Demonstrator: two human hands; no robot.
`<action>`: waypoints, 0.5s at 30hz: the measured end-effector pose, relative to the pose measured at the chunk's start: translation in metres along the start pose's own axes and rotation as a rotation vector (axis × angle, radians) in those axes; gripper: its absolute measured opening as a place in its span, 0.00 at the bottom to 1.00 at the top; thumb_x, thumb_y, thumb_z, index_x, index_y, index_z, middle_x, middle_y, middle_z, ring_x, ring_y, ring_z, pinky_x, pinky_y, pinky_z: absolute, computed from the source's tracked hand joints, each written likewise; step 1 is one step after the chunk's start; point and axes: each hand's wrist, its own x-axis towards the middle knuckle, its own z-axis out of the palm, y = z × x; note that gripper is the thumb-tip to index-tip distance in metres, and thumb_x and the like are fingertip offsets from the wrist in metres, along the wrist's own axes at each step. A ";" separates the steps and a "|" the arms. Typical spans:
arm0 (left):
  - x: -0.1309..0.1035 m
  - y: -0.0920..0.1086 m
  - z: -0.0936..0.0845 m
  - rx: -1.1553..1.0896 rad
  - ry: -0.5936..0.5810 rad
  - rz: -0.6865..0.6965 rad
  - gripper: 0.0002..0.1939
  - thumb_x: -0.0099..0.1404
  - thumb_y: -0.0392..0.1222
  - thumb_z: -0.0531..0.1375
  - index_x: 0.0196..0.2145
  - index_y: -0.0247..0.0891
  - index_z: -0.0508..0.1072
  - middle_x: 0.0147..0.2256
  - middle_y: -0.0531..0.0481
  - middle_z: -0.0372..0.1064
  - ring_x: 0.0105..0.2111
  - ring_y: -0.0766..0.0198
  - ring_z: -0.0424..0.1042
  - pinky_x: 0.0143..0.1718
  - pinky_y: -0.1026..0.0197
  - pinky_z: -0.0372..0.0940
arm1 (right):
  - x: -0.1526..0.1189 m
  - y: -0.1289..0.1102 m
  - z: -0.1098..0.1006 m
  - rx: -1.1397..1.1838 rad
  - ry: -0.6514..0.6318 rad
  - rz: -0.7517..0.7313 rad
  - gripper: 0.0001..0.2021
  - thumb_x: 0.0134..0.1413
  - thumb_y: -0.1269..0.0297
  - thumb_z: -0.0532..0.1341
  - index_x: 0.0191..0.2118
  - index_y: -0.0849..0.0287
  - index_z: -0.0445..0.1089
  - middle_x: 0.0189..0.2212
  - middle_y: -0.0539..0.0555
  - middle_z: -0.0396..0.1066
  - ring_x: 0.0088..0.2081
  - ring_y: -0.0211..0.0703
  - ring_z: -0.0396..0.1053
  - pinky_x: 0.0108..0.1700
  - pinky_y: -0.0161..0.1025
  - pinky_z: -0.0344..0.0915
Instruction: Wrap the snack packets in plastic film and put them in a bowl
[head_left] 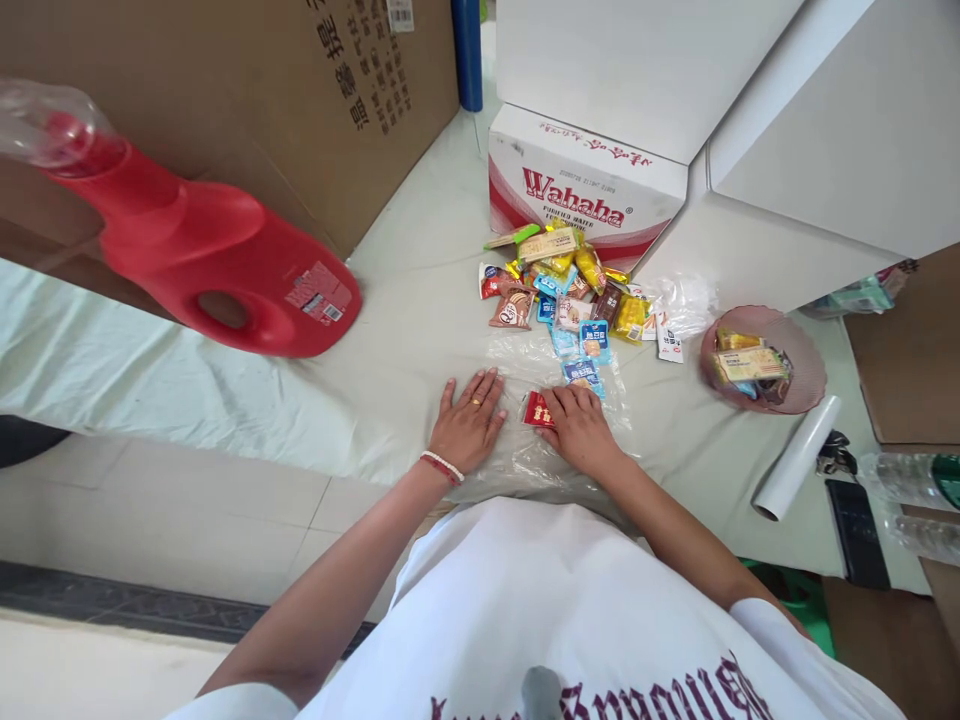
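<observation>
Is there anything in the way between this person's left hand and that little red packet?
Nothing visible stands between the left hand and the red packet; only thin clear plastic lies around there. The right hand, though, covers the packet's right end.

Open cloth [397,335] between red jug [225,230] and left hand [466,422], snack pile [562,285] blocking ahead, 1 pink bowl [808,365] obstructing right

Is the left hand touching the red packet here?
Apart. The head view shows it: the left hand lies flat with its fingers spread, and a strip of pale surface shows between it and the red packet.
</observation>
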 end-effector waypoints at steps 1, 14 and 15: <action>0.000 -0.002 0.000 0.001 -0.002 -0.003 0.31 0.77 0.49 0.41 0.74 0.40 0.51 0.72 0.41 0.50 0.72 0.52 0.51 0.72 0.35 0.35 | -0.003 0.002 0.001 -0.006 -0.003 -0.034 0.30 0.65 0.55 0.61 0.68 0.62 0.61 0.60 0.66 0.66 0.62 0.63 0.57 0.65 0.59 0.51; -0.017 -0.013 -0.009 0.052 0.036 0.202 0.29 0.74 0.38 0.49 0.70 0.51 0.59 0.69 0.45 0.58 0.72 0.51 0.52 0.72 0.32 0.30 | -0.021 0.035 -0.024 0.217 0.028 -0.103 0.35 0.65 0.47 0.61 0.70 0.60 0.57 0.65 0.66 0.60 0.67 0.62 0.52 0.68 0.64 0.51; -0.020 -0.017 -0.010 0.025 -0.014 0.255 0.30 0.73 0.35 0.49 0.69 0.52 0.61 0.67 0.46 0.62 0.71 0.52 0.56 0.72 0.33 0.32 | -0.030 0.038 -0.029 0.262 0.052 -0.093 0.33 0.66 0.49 0.60 0.70 0.58 0.57 0.65 0.66 0.60 0.66 0.61 0.55 0.67 0.63 0.55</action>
